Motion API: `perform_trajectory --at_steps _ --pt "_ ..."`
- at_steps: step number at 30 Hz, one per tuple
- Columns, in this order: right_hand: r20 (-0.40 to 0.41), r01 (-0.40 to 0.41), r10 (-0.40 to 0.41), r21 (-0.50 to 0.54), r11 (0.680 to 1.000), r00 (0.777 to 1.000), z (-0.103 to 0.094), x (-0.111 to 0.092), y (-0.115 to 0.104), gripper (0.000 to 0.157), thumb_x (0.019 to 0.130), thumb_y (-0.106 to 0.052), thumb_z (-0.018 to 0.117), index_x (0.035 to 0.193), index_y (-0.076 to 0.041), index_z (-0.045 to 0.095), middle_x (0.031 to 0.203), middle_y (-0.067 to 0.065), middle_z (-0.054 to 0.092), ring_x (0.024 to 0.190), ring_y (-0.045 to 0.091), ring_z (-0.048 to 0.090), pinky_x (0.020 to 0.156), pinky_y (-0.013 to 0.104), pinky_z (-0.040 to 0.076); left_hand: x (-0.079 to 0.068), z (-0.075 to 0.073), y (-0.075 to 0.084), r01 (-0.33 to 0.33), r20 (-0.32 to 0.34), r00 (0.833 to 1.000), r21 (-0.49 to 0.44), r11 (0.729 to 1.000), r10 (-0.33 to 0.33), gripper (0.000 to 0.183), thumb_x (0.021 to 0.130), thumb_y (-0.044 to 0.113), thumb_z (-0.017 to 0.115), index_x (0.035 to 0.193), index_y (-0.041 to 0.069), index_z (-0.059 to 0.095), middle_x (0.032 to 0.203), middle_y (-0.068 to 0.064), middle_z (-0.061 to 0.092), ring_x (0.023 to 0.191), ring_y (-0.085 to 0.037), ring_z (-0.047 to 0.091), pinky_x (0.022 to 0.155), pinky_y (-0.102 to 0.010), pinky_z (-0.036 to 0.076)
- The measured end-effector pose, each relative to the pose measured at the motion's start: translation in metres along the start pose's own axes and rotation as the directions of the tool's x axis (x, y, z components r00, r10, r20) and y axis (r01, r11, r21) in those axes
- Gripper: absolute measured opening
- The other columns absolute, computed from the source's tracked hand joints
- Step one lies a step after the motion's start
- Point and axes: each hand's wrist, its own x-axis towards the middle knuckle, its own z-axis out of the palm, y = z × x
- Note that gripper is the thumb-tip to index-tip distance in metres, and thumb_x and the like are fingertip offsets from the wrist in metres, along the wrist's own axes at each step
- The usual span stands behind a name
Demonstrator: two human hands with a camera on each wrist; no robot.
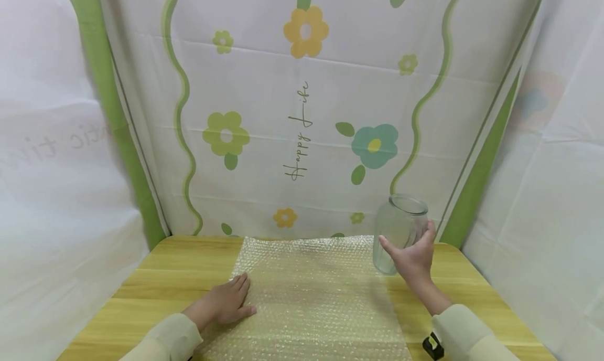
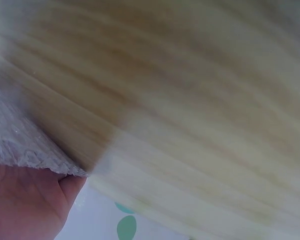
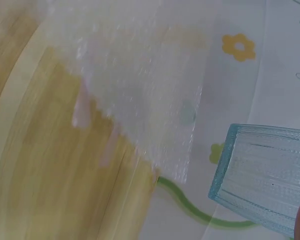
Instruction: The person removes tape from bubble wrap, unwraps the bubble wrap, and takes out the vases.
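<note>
A clear glass jar (image 1: 401, 230) with a wide rim is gripped from its right side by my right hand (image 1: 417, 253), thumb in front. The jar stands roughly upright in the head view, near the far right corner of the bubble wrap. Its thick glass base (image 3: 222, 162) shows in the right wrist view, with only a bit of fingertip visible. My left hand (image 1: 226, 300) rests on the left edge of the bubble wrap sheet (image 1: 311, 298), fingers extended and thumb spread. In the left wrist view, part of that hand (image 2: 29, 205) lies against the sheet's edge (image 2: 29, 140).
The sheet lies over the middle of a wooden table (image 1: 160, 277) and reaches its far edge. A white flowered curtain (image 1: 264, 88) hangs just behind, with white fabric sides at left and right. A small black object (image 1: 432, 346) is beside the right sleeve.
</note>
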Motion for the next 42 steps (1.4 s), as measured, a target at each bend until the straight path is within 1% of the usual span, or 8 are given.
perform_trajectory --at_steps 9,15,20,25,28,30,38,42 --pt "-0.043 -0.059 0.057 -0.059 0.996 0.997 -0.023 0.010 0.019 0.115 0.061 -0.016 0.093 0.151 -0.014 0.022 0.138 0.014 0.043 0.125 0.030 0.043 0.104 0.043 0.035 0.001 -0.001 0.000 0.007 0.015 1.000 0.003 1.000 -0.007 0.085 0.096 0.058 0.044 0.144 -0.011 0.034 0.151 -0.028 0.028 0.139 -0.040 0.029 0.109 -0.049 0.031" --pt "-0.060 -0.117 0.112 -0.089 0.989 0.992 -0.037 0.013 0.033 0.114 0.063 -0.018 0.092 0.151 -0.019 0.021 0.138 0.014 0.044 0.122 0.031 0.046 0.099 0.047 0.039 0.001 -0.003 0.001 0.025 0.023 0.999 0.009 1.000 -0.025 0.086 0.096 0.059 0.045 0.144 -0.011 0.034 0.152 -0.028 0.029 0.139 -0.039 0.029 0.110 -0.047 0.030" --pt "-0.095 -0.146 0.137 -0.091 0.985 0.986 -0.047 0.017 0.043 0.113 0.063 -0.018 0.092 0.151 -0.018 0.021 0.142 0.014 0.040 0.127 0.033 0.042 0.104 0.050 0.036 0.000 -0.004 0.002 0.014 0.017 1.000 0.008 1.000 -0.014 0.085 0.096 0.058 0.045 0.144 -0.011 0.034 0.151 -0.028 0.029 0.139 -0.040 0.030 0.110 -0.048 0.031" --pt "-0.132 -0.188 0.175 -0.097 0.977 0.976 -0.058 0.017 0.053 0.116 0.064 -0.020 0.092 0.152 -0.014 0.017 0.148 0.014 0.033 0.135 0.028 0.035 0.111 0.040 0.028 -0.001 -0.004 0.003 0.008 0.020 1.000 0.003 1.000 -0.009 0.085 0.096 0.058 0.045 0.144 -0.012 0.035 0.151 -0.029 0.029 0.138 -0.040 0.030 0.109 -0.049 0.031" --pt "-0.161 -0.206 0.190 -0.092 0.974 0.968 -0.065 0.018 0.060 0.116 0.064 -0.021 0.092 0.152 -0.013 0.016 0.149 0.013 0.031 0.137 0.025 0.032 0.113 0.032 0.024 0.000 -0.005 0.003 0.014 0.021 1.000 0.003 1.000 -0.014 0.085 0.096 0.058 0.045 0.144 -0.012 0.035 0.151 -0.028 0.029 0.138 -0.040 0.030 0.109 -0.048 0.031" --pt "-0.176 -0.218 0.199 -0.092 0.972 0.964 -0.069 0.020 0.063 0.116 0.064 -0.021 0.092 0.152 -0.014 0.017 0.148 0.012 0.031 0.137 0.023 0.032 0.112 0.030 0.023 0.000 -0.005 0.004 0.019 0.022 1.000 0.007 1.000 -0.019 0.085 0.096 0.059 0.044 0.144 -0.011 0.034 0.152 -0.027 0.029 0.139 -0.039 0.030 0.110 -0.048 0.031" --pt "-0.215 -0.312 0.285 -0.108 0.944 0.934 -0.081 0.021 0.075 0.117 0.063 -0.023 0.093 0.152 -0.016 0.016 0.148 0.013 0.030 0.134 0.027 0.033 0.113 0.037 0.025 -0.002 -0.007 0.005 0.030 0.019 0.999 0.010 1.000 -0.030 0.085 0.096 0.058 0.046 0.144 -0.011 0.035 0.151 -0.027 0.030 0.138 -0.039 0.031 0.109 -0.047 0.031" --pt "-0.221 -0.337 0.306 -0.116 0.934 0.926 -0.086 0.020 0.081 0.118 0.063 -0.024 0.093 0.152 -0.017 0.016 0.148 0.012 0.029 0.133 0.028 0.034 0.112 0.040 0.028 -0.002 -0.007 0.005 0.019 0.020 1.000 0.009 1.000 -0.019 0.085 0.096 0.059 0.045 0.144 -0.011 0.035 0.151 -0.028 0.029 0.138 -0.039 0.031 0.109 -0.048 0.031"
